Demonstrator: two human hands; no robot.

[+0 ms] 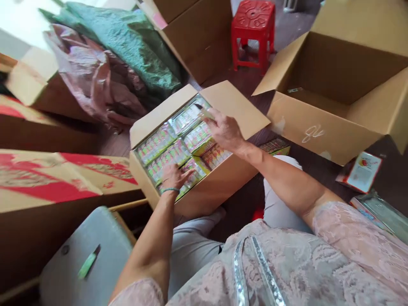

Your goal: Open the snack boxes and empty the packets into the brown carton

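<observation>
An open cardboard box (207, 193) of wrapped packs (168, 155) sits centre. Over its near packs, the left hand (174, 176) has thumb and fingers apart; at its far right, the right hand's (225, 129) grip is unclear.

Six packs (168, 158) show in the middle box (207, 193); one more pack (276, 146) lies outside. Two further boxes stand behind (200, 42) and at right (318, 127); left ones overlap too much to count. One red stool (253, 15), one grey seat (105, 238), one knife (87, 264), two sacks (117, 40), two packages (364, 172).
</observation>
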